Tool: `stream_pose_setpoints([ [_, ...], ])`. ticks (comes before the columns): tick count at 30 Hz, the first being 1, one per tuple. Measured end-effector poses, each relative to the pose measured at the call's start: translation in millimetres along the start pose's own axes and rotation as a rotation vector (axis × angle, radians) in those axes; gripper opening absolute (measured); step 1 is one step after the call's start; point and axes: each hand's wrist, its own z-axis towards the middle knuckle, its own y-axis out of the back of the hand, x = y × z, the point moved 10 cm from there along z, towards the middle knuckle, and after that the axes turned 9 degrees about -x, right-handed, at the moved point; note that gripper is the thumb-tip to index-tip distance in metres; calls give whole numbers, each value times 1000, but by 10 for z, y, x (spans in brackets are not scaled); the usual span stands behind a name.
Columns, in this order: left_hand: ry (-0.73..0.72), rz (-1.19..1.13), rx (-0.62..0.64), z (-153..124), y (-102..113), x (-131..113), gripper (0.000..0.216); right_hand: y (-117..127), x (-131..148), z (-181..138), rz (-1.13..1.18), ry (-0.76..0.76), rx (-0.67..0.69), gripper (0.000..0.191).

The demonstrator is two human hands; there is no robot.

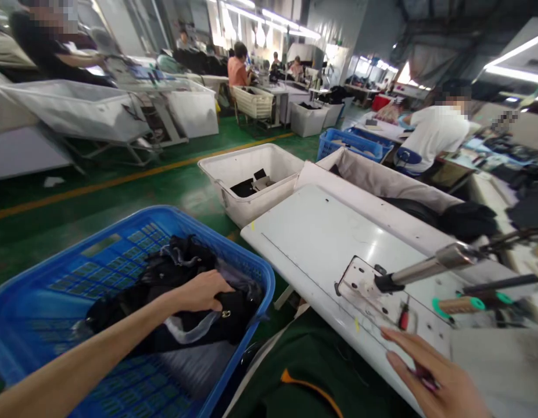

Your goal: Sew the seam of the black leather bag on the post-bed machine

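Note:
My left hand [203, 292] reaches into a blue plastic basket [162, 216], its fingers closed on a black fabric piece [232, 303]. A small gold-coloured metal fitting shows just below the fingertips. Around it lie more black pieces [153, 284] and some clear plastic wrap [193, 331]. My right hand [443, 377] is over the near edge of the white sewing table [304, 232], fingers stretched forward. Tucked between thumb and fingers is a small dark pink tool [426, 377], mostly hidden; its exact kind is unclear.
On the table are a metal machine post [434, 266], a red-handled tool [404, 316] and a thread cone [461, 305]. Beyond stand a white bin [251, 159] with scraps and a cloth-lined trough [395, 174] with black material. Dark green cloth [312, 366] covers my lap. Several people sit farther off.

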Motion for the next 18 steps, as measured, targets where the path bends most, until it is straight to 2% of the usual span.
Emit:
stream_pose_setpoints([
  [2, -109, 51, -51, 124, 540, -334, 17, -136, 373, 241, 98, -40, 18, 49],
  [4, -216, 98, -104, 227, 970, -785, 12, -324, 736, 463, 238, -109, 50, 68],
  [6, -313, 141, -156, 316, 1273, -1279, 7, -487, 1018, 657, 385, -145, 56, 91],
  [8, -399, 176, -200, 399, 1476, -1748, 10, -527, 1135, 821, 414, -135, -1, 100],
  [9, -447, 188, -220, 437, 1557, -1966, 10, -488, 1130, 885, 385, -121, -50, 91],
  [10, -493, 194, -246, 477, 1643, -2165, 9, -438, 1097, 929, 334, -108, -78, 71],
  [12, -587, 174, -284, 571, 1817, -2502, 6, -262, 962, 963, 246, -103, -124, 20],
  [13, -622, 148, -281, 644, 1900, -2624, 6, -143, 885, 952, 237, -101, -143, 22],
  [15, -687, 11, -190, 843, 2026, -2801, 19, 151, 722, 875, 298, -98, -201, 42],
  [17, -758, -265, 18, 1075, 2080, -2936, 32, 449, 517, 721, 392, -113, -278, 46],
  [18, -783, -438, 191, 1174, 2047, -3004, 37, 573, 386, 619, 432, -133, -318, 47],
])
